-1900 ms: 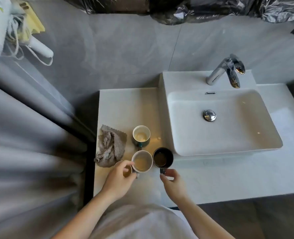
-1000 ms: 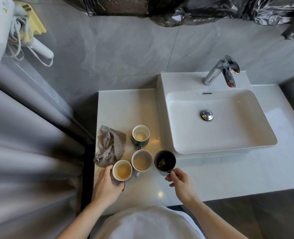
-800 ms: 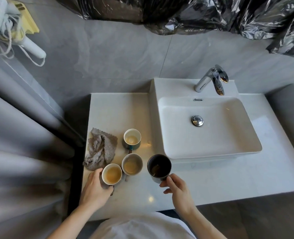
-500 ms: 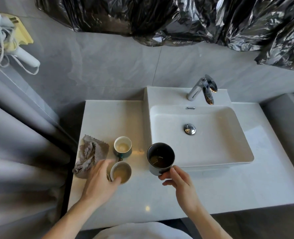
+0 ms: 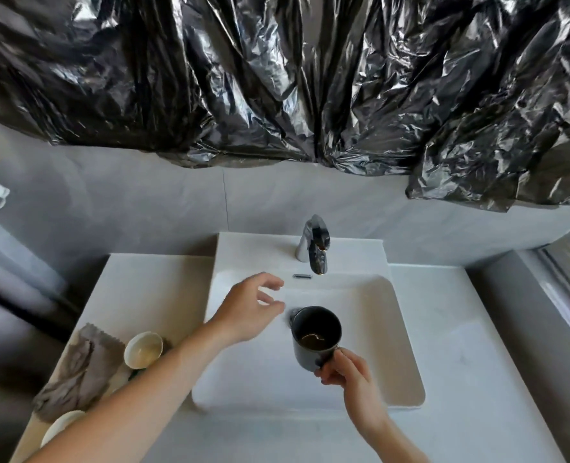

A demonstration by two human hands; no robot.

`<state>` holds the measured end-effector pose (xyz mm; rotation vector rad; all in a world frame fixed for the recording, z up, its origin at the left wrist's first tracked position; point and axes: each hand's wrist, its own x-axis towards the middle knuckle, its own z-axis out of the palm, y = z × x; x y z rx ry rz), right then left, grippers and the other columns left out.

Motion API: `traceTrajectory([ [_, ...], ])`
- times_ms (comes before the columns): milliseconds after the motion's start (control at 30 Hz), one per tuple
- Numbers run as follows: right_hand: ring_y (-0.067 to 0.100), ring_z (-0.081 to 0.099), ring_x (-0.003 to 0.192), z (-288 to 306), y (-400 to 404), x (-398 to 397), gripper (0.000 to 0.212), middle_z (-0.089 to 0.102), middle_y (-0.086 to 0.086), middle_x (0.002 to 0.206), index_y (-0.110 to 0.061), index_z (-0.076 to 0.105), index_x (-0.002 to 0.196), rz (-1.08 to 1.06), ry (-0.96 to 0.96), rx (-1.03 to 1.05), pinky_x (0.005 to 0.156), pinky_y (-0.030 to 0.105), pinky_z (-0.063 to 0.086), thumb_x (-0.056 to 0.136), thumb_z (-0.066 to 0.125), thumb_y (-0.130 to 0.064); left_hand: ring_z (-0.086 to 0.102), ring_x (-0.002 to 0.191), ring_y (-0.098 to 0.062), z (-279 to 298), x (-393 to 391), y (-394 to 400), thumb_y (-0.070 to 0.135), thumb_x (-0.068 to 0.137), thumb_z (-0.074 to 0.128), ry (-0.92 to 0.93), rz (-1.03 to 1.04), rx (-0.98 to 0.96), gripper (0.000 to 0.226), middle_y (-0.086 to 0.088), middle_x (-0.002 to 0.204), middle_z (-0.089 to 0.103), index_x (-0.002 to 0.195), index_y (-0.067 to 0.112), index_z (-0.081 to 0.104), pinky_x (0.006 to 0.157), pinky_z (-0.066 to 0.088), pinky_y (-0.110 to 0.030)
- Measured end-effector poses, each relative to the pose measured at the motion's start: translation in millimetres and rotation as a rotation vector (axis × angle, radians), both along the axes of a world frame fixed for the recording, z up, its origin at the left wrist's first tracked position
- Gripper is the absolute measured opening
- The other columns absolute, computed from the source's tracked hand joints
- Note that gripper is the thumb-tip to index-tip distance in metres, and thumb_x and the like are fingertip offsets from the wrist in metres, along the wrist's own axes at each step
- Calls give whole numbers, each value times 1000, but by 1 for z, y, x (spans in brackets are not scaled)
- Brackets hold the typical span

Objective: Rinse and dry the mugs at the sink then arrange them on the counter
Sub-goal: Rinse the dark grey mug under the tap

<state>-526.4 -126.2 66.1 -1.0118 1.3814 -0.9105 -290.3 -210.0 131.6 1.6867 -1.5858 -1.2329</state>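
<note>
**Mia:** Right hand (image 5: 350, 375) held the dark mug (image 5: 316, 335), didn't it?

**Ben:** Yes. Its fingers were curled round the mug near the bottom, on the side close to the person. The mug was up in the air over the white sink (image 5: 407, 392). It was open side up, with a bit of brown drink at the bottom.

**Mia:** What about the left hand (image 5: 246, 315)?

**Ben:** It held nothing. Its fingers were spread and a little bent. It was over the left part of the sink, reaching toward the shiny tap (image 5: 315, 248). It was not touching the tap. It looked a bit blurry.

**Mia:** Where were the other mugs?

**Ben:** On the counter (image 5: 150, 289), left of the sink. A cream mug (image 5: 143, 349) was next to the gray cloth (image 5: 76, 372). It looked tilted, but the left arm hid its bottom part. Another pale mug (image 5: 61, 427) was at the front edge of the counter, partly behind the arm.

**Mia:** And the cloth?

**Ben:** It was all crumpled up near the left edge of the counter.

**Mia:** What was on the wall?

**Ben:** A big black plastic sheet (image 5: 276, 78), shiny and wrinkly, hung above the tap.
</note>
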Motion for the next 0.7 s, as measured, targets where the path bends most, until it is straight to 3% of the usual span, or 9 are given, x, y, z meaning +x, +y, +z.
traceTrajectory([
  [100,22,64,74,-13,-25,-36,44,66,22,72,-1,60,64,25,66,12,79,40,52,89,45,-34,70,93,-14,6,-44,-52,23,91,74,63,53,40,24,14,111,70,114,31,67,76,51,-26],
  [267,24,64,76,-26,-61,-66,49,68,26,78,7,60,71,29,110,37,85,48,57,86,44,-37,66,79,-17,12,-89,-110,27,97,65,167,132,223,11,-5,94,70,100,17,69,61,51,-27],
  [433,23,63,75,-32,-83,-71,48,70,24,76,10,61,70,24,90,47,82,45,58,86,44,-32,61,60,-12,16,-103,-129,25,104,53,119,210,213,23,2,77,70,85,17,62,53,46,-23],
  [567,23,64,74,-40,-97,-69,46,70,25,75,8,61,67,12,66,66,83,45,59,84,44,-31,57,57,-11,13,-102,-128,33,107,49,113,247,218,34,4,71,69,78,18,62,55,43,-23],
  [700,24,61,71,-44,-106,-61,45,66,12,65,-2,60,60,4,25,84,76,39,56,86,44,-34,58,58,-11,13,-102,-128,36,107,49,88,222,241,34,5,72,69,81,19,63,55,44,-23],
])
